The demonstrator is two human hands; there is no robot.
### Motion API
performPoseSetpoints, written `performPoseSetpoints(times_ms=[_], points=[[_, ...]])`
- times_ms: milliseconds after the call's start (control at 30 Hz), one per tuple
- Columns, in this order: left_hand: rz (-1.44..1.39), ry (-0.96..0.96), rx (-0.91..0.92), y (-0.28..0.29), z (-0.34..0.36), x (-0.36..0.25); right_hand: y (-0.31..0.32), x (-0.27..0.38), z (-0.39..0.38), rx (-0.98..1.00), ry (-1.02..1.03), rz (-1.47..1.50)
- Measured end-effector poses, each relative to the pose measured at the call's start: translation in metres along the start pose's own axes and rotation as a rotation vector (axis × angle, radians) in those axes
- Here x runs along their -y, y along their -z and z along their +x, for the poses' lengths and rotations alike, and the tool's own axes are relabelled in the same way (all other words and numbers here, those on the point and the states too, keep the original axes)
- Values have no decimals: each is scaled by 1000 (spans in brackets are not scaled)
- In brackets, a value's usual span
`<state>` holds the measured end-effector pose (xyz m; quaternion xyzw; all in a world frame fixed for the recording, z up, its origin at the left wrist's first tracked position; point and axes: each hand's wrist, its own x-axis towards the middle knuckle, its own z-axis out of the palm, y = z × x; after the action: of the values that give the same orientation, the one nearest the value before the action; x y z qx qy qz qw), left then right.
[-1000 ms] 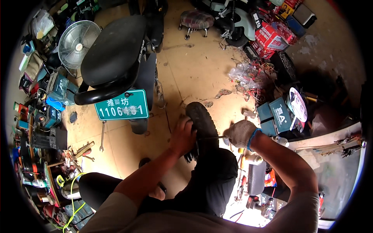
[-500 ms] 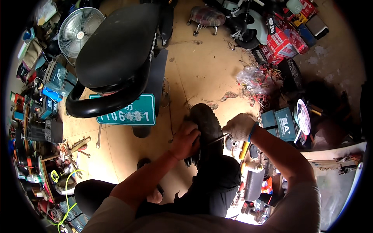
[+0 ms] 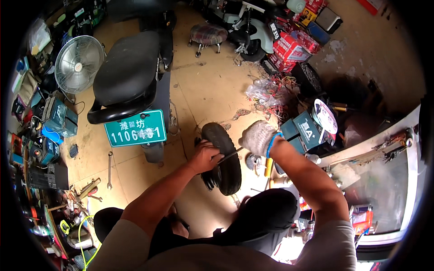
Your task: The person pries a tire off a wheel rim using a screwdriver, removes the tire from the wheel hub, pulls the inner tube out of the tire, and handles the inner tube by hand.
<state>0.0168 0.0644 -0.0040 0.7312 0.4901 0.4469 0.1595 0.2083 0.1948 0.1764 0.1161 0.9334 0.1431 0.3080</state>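
Observation:
A small wheel with a black tyre [image 3: 228, 174] stands upright on the floor in front of my knees. My left hand [image 3: 205, 157], bare, is closed at the tyre's upper left side; its fingertips are partly hidden. In a pale knit glove, my right hand [image 3: 260, 137] is closed around a thin metal lever [image 3: 233, 155]. That lever slants down leftward across the tyre, its far end close to my left fingers. The wheel's hub side, low on the left, is dark and hard to make out.
A scooter with a black seat [image 3: 129, 67] and green plate [image 3: 136, 128] stands ahead left, beside a fan [image 3: 79, 63]. A wrench [image 3: 110, 170] lies on the floor. Batteries [image 3: 302, 131], tangled wires [image 3: 275, 92] and a glass-fronted cabinet [image 3: 375, 180] line the right side.
The view has shifted, so the scooter's plate shows more fully. My right knee has moved away from the wheel, uncovering its lower part. The lever still crosses the tyre, my right hand on it.

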Motion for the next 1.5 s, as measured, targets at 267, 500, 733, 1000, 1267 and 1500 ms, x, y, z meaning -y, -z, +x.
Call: performPoseSetpoints(times_ms=[267, 500, 733, 1000, 1267, 1500], points=[[10, 176, -11, -1, 5, 17, -134, 61, -117, 7, -730, 950], [134, 177, 14, -48, 37, -15, -321, 218, -70, -59, -715, 1535], [210, 175, -13, -61, 56, -30, -223, 58, -39, -383, -671, 1102], [277, -30, -26, -116, 76, -23, -101, -13, 85, -49, -876, 1102], [306, -60, 156, -105, 76, -14, -109, -12, 99, -284, -1002, 1048], [195, -99, 147, -72, 48, -40, -182, -44, 84, -31, -1101, 733]])
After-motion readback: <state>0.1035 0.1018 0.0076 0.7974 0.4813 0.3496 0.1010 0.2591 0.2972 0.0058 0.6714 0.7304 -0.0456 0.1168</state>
